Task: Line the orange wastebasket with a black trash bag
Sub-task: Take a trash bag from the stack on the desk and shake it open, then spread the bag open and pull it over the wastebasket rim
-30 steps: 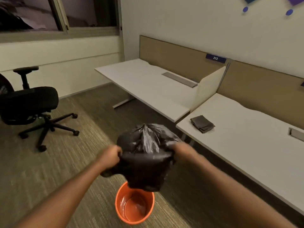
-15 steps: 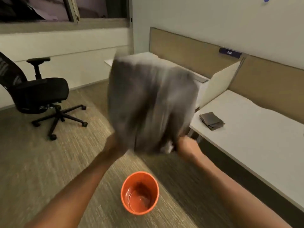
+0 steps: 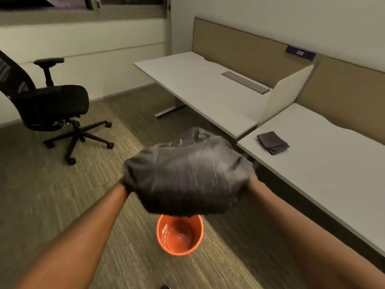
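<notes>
Both hands are holding the puffed-up black trash bag (image 3: 187, 178) right above the empty orange wastebasket (image 3: 180, 235) on the carpet. Fingers are hiding under plastic, can't tell their grip. Bag's ballooning, so it's probably missing the rim.

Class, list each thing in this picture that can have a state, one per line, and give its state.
black trash bag: puffed with air, blurred, held up above the wastebasket.
orange wastebasket: upright on the carpet, unlined, empty.
left hand: gripping the bag's edge, mostly hidden by it.
right hand: gripping the bag's other edge, mostly hidden.
folded bags: stacked flat on the near desk.
office chair: unoccupied.
</notes>
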Motion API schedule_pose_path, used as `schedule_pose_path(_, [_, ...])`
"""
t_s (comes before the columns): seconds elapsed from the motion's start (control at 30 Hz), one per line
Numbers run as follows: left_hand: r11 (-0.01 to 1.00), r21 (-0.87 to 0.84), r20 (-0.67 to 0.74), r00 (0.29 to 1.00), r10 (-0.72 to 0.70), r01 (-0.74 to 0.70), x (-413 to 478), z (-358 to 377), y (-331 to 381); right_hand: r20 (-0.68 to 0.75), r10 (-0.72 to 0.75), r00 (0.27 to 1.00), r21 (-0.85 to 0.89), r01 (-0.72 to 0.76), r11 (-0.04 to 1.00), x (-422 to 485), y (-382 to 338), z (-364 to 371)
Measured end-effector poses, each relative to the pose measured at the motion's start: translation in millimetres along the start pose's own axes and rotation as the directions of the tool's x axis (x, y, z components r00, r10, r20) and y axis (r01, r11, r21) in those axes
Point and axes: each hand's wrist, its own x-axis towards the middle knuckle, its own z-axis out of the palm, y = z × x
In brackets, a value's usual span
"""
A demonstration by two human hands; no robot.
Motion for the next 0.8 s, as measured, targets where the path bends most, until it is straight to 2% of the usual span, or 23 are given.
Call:
schedule_pose_path(0.03, [0.982, 0.187, 0.15, 0.988, -0.025, -0.003, -3, 14, 5, 0.21, 0.115, 0.971, -0.192, -0.075, 0.979, -10, 3, 13])
schedule_pose_path(0.07, [0.958, 0.285, 0.276, 0.957, -0.09, 0.008, -5, 22, 16, 0.333, 0.219, 0.917, -0.434, -0.057, 0.899, -15, 7, 26])
schedule_pose_path(0.1, [0.955, 0.295, 0.353, 0.932, -0.077, -0.033, -8, 29, 24, 0.4, 0.317, 0.86, -0.614, -0.005, 0.789, -22, 7, 34])
schedule_pose_path(0.13, [0.959, 0.273, 0.373, 0.927, -0.031, -0.078, -16, 32, 29, 0.471, 0.342, 0.813, -0.684, 0.092, 0.723, -25, 7, 40])
schedule_pose_path(0.17, [0.987, 0.124, 0.325, 0.944, 0.058, -0.103, -13, 30, 24, 0.522, 0.299, 0.799, -0.643, 0.138, 0.754, -24, 9, 42])
schedule_pose_path(0.2, [0.988, -0.097, 0.22, 0.965, 0.142, -0.123, -10, 26, 20, 0.537, 0.217, 0.816, -0.576, 0.166, 0.8, -24, 5, 38])
schedule_pose_path(0.23, [0.939, -0.316, 0.098, 0.979, 0.178, -0.139, -8, 18, 13, 0.497, 0.13, 0.858, -0.523, 0.177, 0.834, -20, 0, 32])
schedule_pose_path(0.27, [0.873, -0.458, -0.004, 0.982, 0.187, -0.168, -5, 8, 6, 0.416, 0.035, 0.909, -0.481, 0.187, 0.857, -15, -4, 25])
schedule_pose_path(0.3, [0.861, -0.471, -0.103, 0.981, 0.165, -0.194, -7, -2, 3, 0.332, -0.052, 0.942, -0.477, 0.215, 0.852, -10, -10, 17])
schedule_pose_path(0.4, [0.903, -0.367, -0.325, 0.94, 0.101, -0.224, -3, -22, -1, 0.219, -0.124, 0.968, -0.492, 0.219, 0.843, -2, -16, 7])
schedule_pose_path(0.5, [0.95, -0.218, -0.614, 0.788, 0.043, -0.222, -1, -32, 0, -0.012, -0.175, 0.984, -0.418, 0.154, 0.895, 6, -15, 10])
schedule_pose_path(0.57, [0.952, -0.212, -0.75, 0.661, -0.013, -0.221, 2, -32, -1, -0.143, -0.149, 0.978, -0.402, 0.08, 0.912, 8, -13, 16])
schedule_pose_path(0.63, [0.955, -0.199, -0.815, 0.578, -0.035, -0.222, 4, -30, -1, -0.24, -0.118, 0.964, -0.423, 0.006, 0.906, 8, -8, 23])
schedule_pose_path(0.7, [0.947, -0.232, -0.836, 0.544, -0.076, -0.223, 9, -27, -5, -0.28, -0.049, 0.959, -0.401, -0.07, 0.913, 9, 1, 29])
schedule_pose_path(0.8, [0.912, -0.341, -0.808, 0.566, -0.161, -0.227, 22, -26, -15, -0.264, 0.067, 0.962, -0.284, -0.144, 0.948, 15, 14, 34])
